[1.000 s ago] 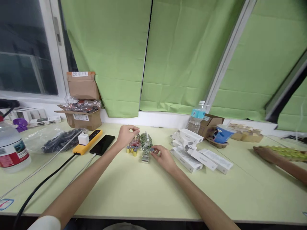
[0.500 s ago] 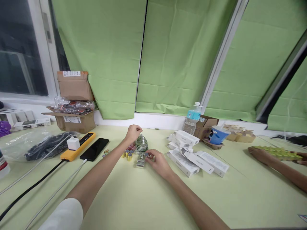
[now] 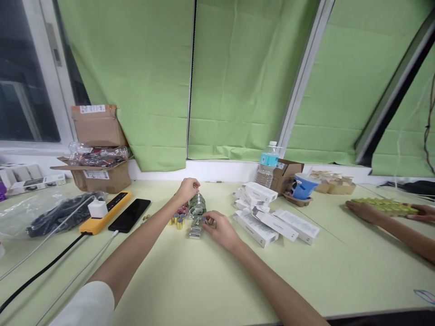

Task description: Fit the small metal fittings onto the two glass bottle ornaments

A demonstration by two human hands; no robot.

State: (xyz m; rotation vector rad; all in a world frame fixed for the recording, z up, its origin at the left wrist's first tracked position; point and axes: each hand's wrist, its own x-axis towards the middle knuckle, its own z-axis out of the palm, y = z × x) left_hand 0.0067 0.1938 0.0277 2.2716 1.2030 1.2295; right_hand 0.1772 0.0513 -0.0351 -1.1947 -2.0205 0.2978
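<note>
My left hand [image 3: 186, 190] reaches to the back of the small pile, its fingers pinched at the top of a clear plastic bag [image 3: 197, 206] with green contents. My right hand [image 3: 220, 230] is at the near side of that bag. Its thumb and index finger close on a small grey-topped cylinder [image 3: 203, 220], partly covered by the fingertips. Just left of those fingertips lie shiny silver pieces [image 3: 195, 233]. Several gold cylinders with grey tops [image 3: 179, 222] stand left of the bag, in front of some reddish wrapped items [image 3: 184, 209].
White boxes [image 3: 258, 226] lie heaped to the right, before a water bottle [image 3: 267, 170] and a blue cup [image 3: 303, 186]. On the left are a black phone [image 3: 129, 215], a yellow power strip [image 3: 105, 216] and cables. A co-worker's hands [image 3: 363, 212] hold a yellow-green strip.
The camera view has shifted slightly, so the table contents sit a little further left. Both hands keep nearly the same places and grips around the bag.
</note>
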